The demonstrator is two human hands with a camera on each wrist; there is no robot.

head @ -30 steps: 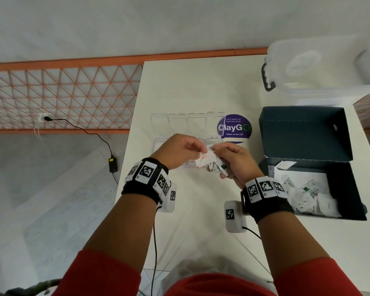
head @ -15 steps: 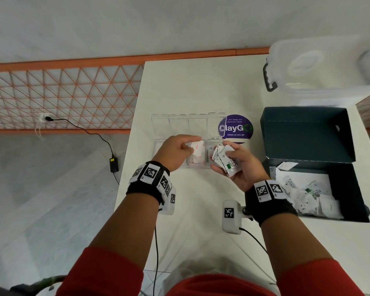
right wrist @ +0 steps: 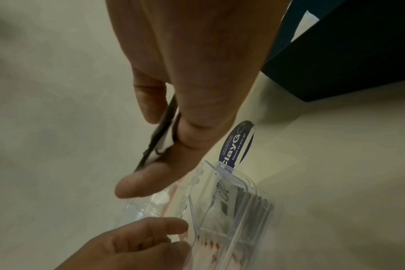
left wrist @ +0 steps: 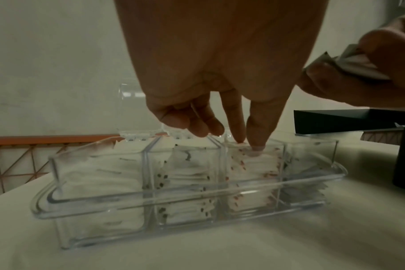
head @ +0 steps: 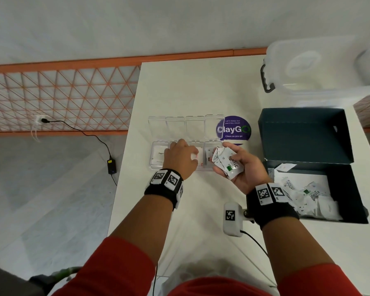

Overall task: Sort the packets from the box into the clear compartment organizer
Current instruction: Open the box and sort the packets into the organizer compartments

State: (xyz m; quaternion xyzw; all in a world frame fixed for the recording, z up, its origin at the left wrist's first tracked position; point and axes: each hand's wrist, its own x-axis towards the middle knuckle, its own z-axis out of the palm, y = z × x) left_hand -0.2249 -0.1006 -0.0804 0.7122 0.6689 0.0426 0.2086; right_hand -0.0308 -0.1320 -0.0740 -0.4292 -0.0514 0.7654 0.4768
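Packets point(head: 228, 162) in R hand point(head: 242, 171) (fanned)

Left hand point(head: 181, 158) is reaching forward palm down, index and middle fingers point(left wrist: 258, 127) pointing straight down, the rest loosely curled. Right hand point(head: 241, 167) sits just to its right, palm up, fingers curled and thumb clamped over what it's holding. Both forearms are stretched out, black bands on the wrists, red sleeves.
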